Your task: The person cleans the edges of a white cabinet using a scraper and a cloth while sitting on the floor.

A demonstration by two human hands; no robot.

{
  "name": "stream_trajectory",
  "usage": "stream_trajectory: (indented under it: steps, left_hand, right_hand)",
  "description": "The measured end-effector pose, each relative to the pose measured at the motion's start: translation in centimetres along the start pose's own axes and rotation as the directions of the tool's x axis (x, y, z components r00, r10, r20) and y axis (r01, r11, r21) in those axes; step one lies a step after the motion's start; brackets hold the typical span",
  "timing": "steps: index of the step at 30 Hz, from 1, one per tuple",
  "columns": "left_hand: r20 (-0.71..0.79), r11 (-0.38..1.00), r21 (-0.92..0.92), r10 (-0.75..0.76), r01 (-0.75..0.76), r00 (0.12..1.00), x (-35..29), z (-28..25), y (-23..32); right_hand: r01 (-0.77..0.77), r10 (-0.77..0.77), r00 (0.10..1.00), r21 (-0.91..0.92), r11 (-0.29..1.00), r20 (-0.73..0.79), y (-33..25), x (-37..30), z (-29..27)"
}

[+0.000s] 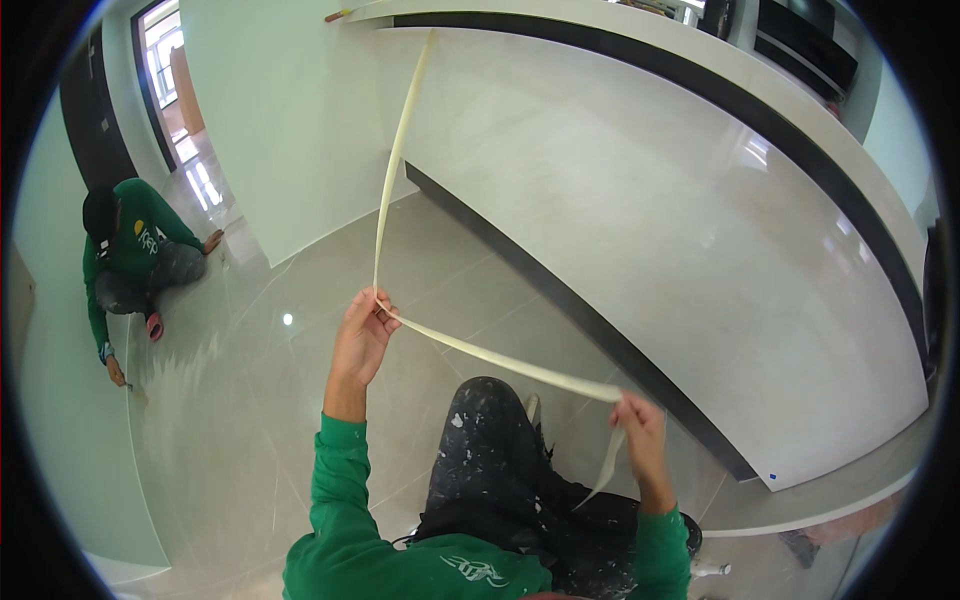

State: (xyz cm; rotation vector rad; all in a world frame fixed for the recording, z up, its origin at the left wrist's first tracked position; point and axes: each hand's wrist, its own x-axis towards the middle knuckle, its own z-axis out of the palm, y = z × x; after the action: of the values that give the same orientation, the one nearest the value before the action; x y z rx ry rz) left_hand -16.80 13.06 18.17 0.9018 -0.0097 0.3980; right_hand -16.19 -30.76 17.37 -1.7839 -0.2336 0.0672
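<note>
A long strip of pale yellow masking tape (500,362) runs between my two hands. My left hand (362,335) pinches it at a bend, and from there the tape rises to the top of the white counter front (640,190), where its upper end meets the dark band. My right hand (640,430) is closed on the tape farther along, low on the right, and a loose tail hangs below that hand. Both hands are held in the air above my paint-spotted trousers, away from the counter panel.
A co-worker (135,245) in a green top sits on the tiled floor (240,400) at the left, one hand near the base of the pale wall (70,400). A dark baseboard (580,310) edges the counter's foot. A doorway (175,80) stands at the back left.
</note>
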Motion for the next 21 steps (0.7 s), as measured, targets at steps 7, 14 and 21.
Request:
stream_trajectory:
  steps: [7,14,21]
  left_hand:
    - [-0.089,0.997,-0.070,0.028,-0.034,0.996,-3.1,-3.2,-0.5]
    - [-0.065,0.983,-0.170,-0.078,0.066,0.995,-4.8,-3.0,-3.3]
    - [-0.075,0.973,-0.206,-0.123,0.106,0.990,-4.5,-1.3,-4.4]
  right_hand:
    - [-0.075,0.013,0.977,0.282,0.957,0.214,-4.2,11.4,6.1]
    - [-0.224,0.047,0.854,0.285,0.932,0.518,-7.2,17.4,17.5]
    - [-0.182,0.020,0.776,0.194,0.964,0.630,-10.9,17.4,26.6]
